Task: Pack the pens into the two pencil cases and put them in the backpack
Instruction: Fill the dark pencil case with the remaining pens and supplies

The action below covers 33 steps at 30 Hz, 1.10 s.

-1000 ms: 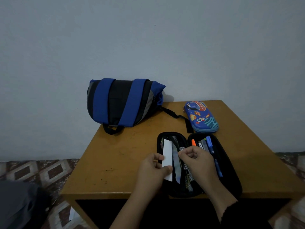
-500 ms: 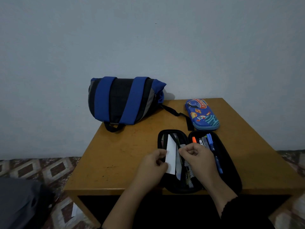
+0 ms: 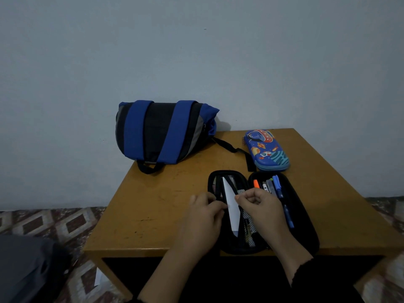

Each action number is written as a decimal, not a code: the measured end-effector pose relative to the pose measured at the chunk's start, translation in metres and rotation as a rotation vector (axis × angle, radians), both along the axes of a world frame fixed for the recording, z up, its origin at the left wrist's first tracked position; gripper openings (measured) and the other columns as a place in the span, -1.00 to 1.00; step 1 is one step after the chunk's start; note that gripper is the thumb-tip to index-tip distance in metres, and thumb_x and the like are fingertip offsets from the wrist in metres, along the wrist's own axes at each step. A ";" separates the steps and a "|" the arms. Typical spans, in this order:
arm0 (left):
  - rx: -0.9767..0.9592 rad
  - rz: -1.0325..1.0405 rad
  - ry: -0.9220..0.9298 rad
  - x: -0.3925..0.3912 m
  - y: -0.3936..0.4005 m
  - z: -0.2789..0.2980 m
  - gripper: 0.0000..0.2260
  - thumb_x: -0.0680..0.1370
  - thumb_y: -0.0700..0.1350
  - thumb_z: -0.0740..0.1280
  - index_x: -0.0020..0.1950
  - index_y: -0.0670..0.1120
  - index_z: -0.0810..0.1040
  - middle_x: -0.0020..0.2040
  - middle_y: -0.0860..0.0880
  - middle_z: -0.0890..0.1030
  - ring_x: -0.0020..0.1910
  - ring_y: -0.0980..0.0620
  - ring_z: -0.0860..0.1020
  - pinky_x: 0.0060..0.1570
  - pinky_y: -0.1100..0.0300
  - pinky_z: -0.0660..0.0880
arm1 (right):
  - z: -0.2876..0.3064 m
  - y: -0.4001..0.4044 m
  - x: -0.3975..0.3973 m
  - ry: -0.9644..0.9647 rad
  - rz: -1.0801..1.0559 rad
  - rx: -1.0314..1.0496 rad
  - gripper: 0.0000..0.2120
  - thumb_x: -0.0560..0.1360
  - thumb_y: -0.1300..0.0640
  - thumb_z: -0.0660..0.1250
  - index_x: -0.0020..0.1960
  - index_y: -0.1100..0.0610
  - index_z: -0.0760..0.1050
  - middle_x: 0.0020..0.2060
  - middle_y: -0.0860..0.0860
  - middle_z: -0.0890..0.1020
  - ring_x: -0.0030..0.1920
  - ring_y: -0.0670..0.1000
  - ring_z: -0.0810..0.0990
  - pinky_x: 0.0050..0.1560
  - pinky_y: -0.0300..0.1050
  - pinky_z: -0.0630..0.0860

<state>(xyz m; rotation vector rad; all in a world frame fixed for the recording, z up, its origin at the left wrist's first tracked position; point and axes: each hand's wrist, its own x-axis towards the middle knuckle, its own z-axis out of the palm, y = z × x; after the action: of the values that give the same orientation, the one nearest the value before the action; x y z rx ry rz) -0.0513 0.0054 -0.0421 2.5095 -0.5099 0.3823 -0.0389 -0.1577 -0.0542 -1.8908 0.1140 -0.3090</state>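
Note:
A black pencil case lies open at the table's front edge. Its right half holds several pens, orange, white and blue. A white slip of paper stands on edge over the mesh flap in the left half. My left hand pinches the slip's left edge, and my right hand pinches the mesh flap beside its right edge. A closed blue space-print pencil case lies behind the open one. The blue and black backpack lies on its side at the table's back left.
The wooden table stands against a pale wall. A black backpack strap trails between the backpack and the blue case. Patterned floor tiles lie on both sides, with a dark cloth at the lower left.
The white slip has turned from flat to nearly on edge between my hands. Both hands shifted slightly toward the centre of the open case.

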 end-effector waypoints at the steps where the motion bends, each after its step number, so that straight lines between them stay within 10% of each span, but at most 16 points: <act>1: 0.080 0.016 -0.045 0.002 0.002 0.000 -0.77 0.60 -0.03 0.24 0.23 0.09 0.56 0.10 0.09 0.42 0.08 0.16 0.24 0.01 0.35 0.32 | 0.000 0.000 0.000 0.002 -0.001 0.002 -0.92 0.45 0.06 0.43 -0.19 0.04 0.59 -0.29 -0.05 0.64 -0.18 -0.10 0.62 -0.07 -0.12 0.56; 18: 0.663 -0.314 0.459 0.040 -0.004 0.057 -0.84 0.59 -0.01 0.20 0.08 0.11 0.55 0.11 -0.05 0.33 0.15 -0.04 0.29 -0.01 0.11 0.33 | 0.001 -0.001 0.000 0.021 0.018 -0.046 -0.92 0.46 0.02 0.42 -0.19 0.00 0.59 -0.28 -0.06 0.63 -0.17 -0.10 0.61 -0.02 -0.04 0.58; 27: 0.209 -0.436 0.449 0.038 0.016 0.042 -0.72 0.48 -0.22 0.32 -0.27 0.17 0.46 0.03 0.11 0.44 0.13 0.09 0.32 0.19 0.09 0.35 | 0.003 -0.001 -0.002 0.034 0.068 -0.096 -0.93 0.45 -0.02 0.41 -0.22 -0.10 0.61 -0.27 -0.12 0.65 -0.17 -0.14 0.60 -0.07 -0.05 0.58; 33: 0.253 -0.407 0.521 0.033 0.014 0.041 -0.85 0.50 -0.19 0.32 -0.03 0.06 0.54 -0.01 0.07 0.42 0.04 0.08 0.40 0.07 0.12 0.45 | 0.007 -0.003 -0.002 0.112 0.147 -0.147 -0.92 0.43 0.04 0.42 -0.13 -0.14 0.62 -0.22 -0.15 0.65 -0.11 -0.20 0.59 -0.07 -0.23 0.50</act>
<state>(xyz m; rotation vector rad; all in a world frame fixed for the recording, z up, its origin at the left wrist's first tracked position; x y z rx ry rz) -0.0184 0.0195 -0.0007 2.5121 -0.8632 -0.5054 -0.0406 -0.1605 -0.0467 -2.0505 0.0278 -0.1140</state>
